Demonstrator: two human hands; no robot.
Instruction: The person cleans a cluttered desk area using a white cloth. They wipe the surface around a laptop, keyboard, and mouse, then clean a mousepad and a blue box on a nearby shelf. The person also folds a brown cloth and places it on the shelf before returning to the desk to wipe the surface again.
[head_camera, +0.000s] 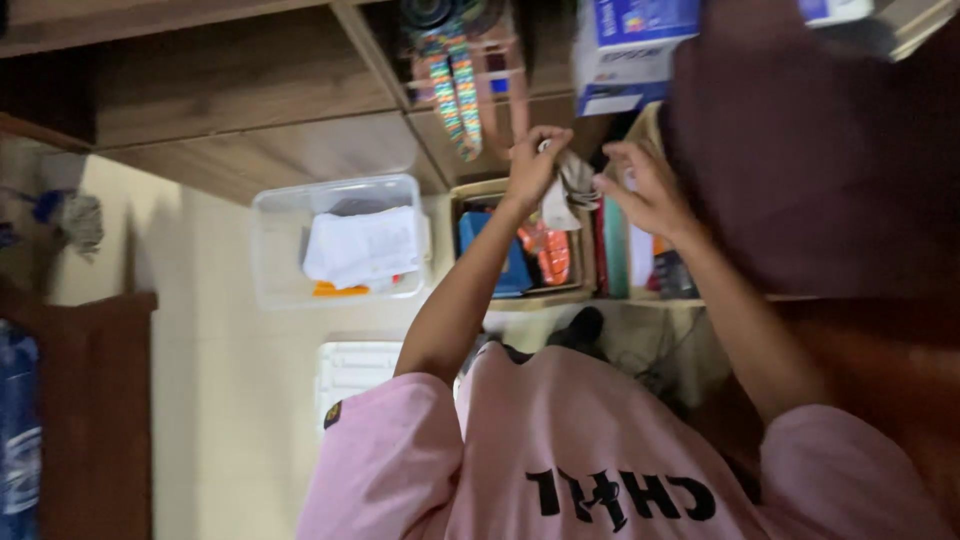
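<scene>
My left hand (533, 165) is closed around a small crumpled grey-and-white cloth (572, 185), held up in front of a wooden shelf unit (250, 100). My right hand (650, 192) is just right of it, fingers curled, fingertips pinching the cloth's other edge; motion blur hides the exact grip. Both hands hover over an open cardboard box (470, 195) that holds blue and orange items. My pink shirt (560, 450) fills the bottom of the view.
A clear plastic bin (275, 250) with white papers sits left of the cardboard box. Upright books (622, 250) stand to its right. A colourful striped strap (455, 90), a white-and-blue carton (625, 45) and a large dark maroon shape (820, 150) are nearby. A white lid (355, 370) lies on the cream floor.
</scene>
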